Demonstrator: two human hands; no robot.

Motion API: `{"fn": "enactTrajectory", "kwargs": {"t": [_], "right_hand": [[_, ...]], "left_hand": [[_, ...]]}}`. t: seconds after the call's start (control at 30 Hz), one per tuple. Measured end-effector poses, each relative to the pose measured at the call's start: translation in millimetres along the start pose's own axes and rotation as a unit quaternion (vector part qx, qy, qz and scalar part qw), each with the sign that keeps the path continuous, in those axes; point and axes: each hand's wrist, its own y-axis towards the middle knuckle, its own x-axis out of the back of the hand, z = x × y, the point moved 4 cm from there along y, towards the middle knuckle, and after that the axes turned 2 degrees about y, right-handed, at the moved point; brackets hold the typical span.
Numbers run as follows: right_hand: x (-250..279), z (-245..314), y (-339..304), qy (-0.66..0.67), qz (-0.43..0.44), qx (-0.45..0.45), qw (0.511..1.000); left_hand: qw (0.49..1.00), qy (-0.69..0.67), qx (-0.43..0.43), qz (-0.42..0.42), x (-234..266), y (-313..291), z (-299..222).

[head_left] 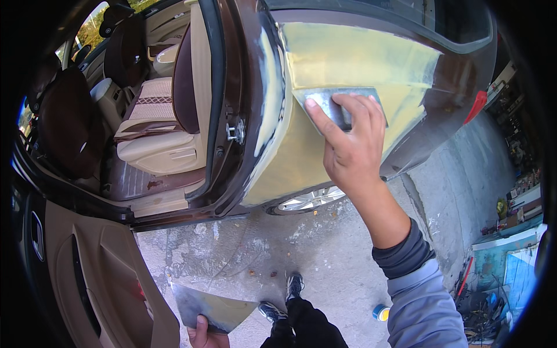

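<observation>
The car's rear side panel carries a broad coat of pale yellow filler with smeared edges. Against it, my right hand holds a thin metal spreader, its thumb and fingers spread over the sheet. Low at the left, my left hand grips a flat grey mixing plate, thumb on top, its other fingers mostly hidden. A yellowish film covers part of the plate. Below the filler, the rear wheel shows partly, just left of my right wrist.
The rear door stands open at the left, exposing beige seats and the door latch. A small tin stands on the concrete floor near my right sleeve. Clutter and a light-blue cabinet line the right side.
</observation>
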Motion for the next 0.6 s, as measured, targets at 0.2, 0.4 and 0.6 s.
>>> {"fn": "enactTrajectory", "kwargs": {"t": [0.2, 0.4, 0.6], "right_hand": [[-4.0, -0.7, 4.6, 0.018, -0.005, 0.005, 1.0], [-5.9, 0.1, 6.3, 0.025, 0.018, -0.007, 0.999], [-4.5, 2.9, 2.9, 0.025, 0.033, -0.02, 0.999]], "left_hand": [[1.0, -0.009, -0.003, 0.001, -0.4, 4.0, 0.5], [1.0, -0.002, -0.004, 0.0, 1.6, 7.7, 2.6], [1.0, -0.002, 0.002, 0.0, -0.3, 10.0, 3.9]]}}
